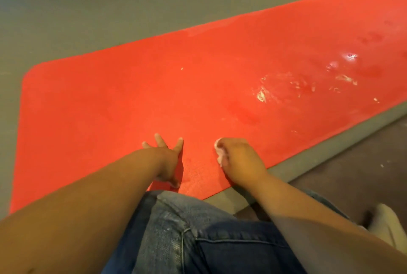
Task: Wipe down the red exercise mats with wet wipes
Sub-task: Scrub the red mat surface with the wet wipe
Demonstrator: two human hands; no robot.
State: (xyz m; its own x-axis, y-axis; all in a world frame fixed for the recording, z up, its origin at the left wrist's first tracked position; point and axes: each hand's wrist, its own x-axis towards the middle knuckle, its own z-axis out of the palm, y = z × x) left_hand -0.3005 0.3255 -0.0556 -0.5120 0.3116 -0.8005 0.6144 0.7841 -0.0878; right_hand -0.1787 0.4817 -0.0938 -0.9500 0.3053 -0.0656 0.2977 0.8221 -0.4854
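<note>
A red exercise mat [198, 89] lies flat on the floor and runs from the near left to the far right. My left hand [168, 159] presses on its near edge with fingers spread and straight. Just to the right, my right hand [239, 160] grips a crumpled white wet wipe [220, 152] against the mat surface. Most of the wipe is hidden under my fingers. White smears and wet shiny patches [308, 82] mark the mat's right part.
Grey carpet floor [88, 9] surrounds the mat. A darker brown floor strip [352, 163] lies at the right. My knee in blue jeans [198, 229] is at the mat's near edge. A pale shoe or sock [387, 225] shows at lower right.
</note>
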